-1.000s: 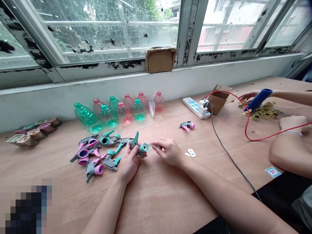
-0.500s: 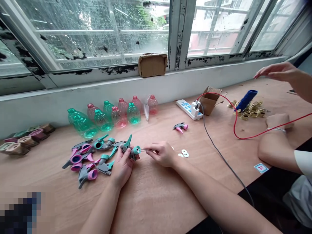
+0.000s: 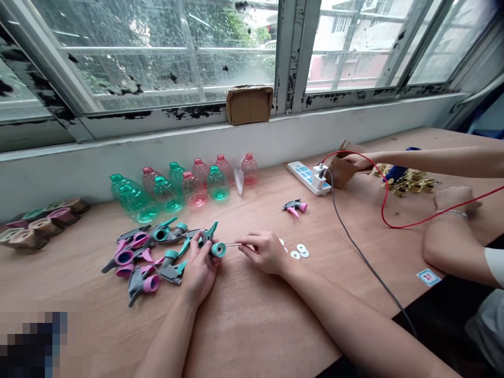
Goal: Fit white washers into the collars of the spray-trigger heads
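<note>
My left hand (image 3: 200,269) is closed around a grey and teal spray bottle trigger head (image 3: 218,249), its teal collar facing right and toward me. In my right hand (image 3: 265,253) a pair of thin metal tweezers (image 3: 232,244) is pinched, tips pointing left at the collar. Whether the tips touch the collar I cannot tell. Several white ring washers (image 3: 302,251) lie just right of my right hand. Left of my left hand is a pile of pink-and-grey and teal-and-grey trigger heads (image 3: 144,257). One pink-and-grey trigger head (image 3: 295,207) lies apart, farther back.
Green and pink clear bottles (image 3: 169,195) stand along the wall. A power strip (image 3: 309,178) with red and grey cables sits at back centre. At right, another person's hand reaches into a cardboard box (image 3: 342,170), near brass-coloured parts (image 3: 411,184). Small hexagonal containers (image 3: 41,228) stand far left.
The collar has turned more toward me, and the tweezers have drawn slightly back to the right. The other person's raised hand has come down into the cardboard box.
</note>
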A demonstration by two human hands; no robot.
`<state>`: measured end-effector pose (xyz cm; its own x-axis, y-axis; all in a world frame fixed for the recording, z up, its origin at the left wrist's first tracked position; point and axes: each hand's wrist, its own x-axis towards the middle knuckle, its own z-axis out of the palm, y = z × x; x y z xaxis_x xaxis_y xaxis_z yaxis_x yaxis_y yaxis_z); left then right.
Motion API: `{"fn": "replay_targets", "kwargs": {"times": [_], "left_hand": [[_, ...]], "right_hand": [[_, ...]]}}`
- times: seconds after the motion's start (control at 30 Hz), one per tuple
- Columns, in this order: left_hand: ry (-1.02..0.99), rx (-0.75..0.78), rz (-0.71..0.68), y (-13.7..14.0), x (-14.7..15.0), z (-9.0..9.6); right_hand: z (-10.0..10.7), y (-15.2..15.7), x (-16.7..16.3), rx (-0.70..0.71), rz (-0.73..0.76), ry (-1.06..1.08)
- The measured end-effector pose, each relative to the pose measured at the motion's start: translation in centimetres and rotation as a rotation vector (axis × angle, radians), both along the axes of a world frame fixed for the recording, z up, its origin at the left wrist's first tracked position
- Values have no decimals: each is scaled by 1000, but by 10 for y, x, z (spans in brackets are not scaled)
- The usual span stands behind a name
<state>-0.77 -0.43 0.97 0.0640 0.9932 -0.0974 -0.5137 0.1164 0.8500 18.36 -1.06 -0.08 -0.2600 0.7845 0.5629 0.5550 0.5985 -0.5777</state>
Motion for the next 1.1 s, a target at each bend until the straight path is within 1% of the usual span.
{"fn": "replay_targets", "kwargs": {"times": [0.13,0.27,0.37,0.5,0.6,0.7,0.8,0.93,1.0,1.1], "left_hand": [[-30,-41,15,-2,0,2],[-43,-52,0,-2,2,2],[-45,-50,-2,-1,3,0],[-42,-49,2,0,2,-3],[-52,-40,-3,0,2,-4],[-57,-20,16,0,4,-5],[-54,7,40,-2,8,-6],[-64,47,56,-4,12,-7],[-87,10,59,-4,11,-6],[-139,-79,39,-3,6,-3]], "right_hand": [[-5,-4,-2,-3,7,-16],[-7,-6,-5,-11,-28,-101],[-2,-7,-5,-3,-85,-219],[10,-12,-5,-13,-119,-418],[16,-16,-9,-44,-160,-492],[16,-18,-15,-65,-198,-459],[11,-18,-20,-54,-222,-395],[6,-18,-21,-45,-232,-387],[7,-18,-20,-53,-213,-357],[8,-16,-17,-59,-139,-320]]}}
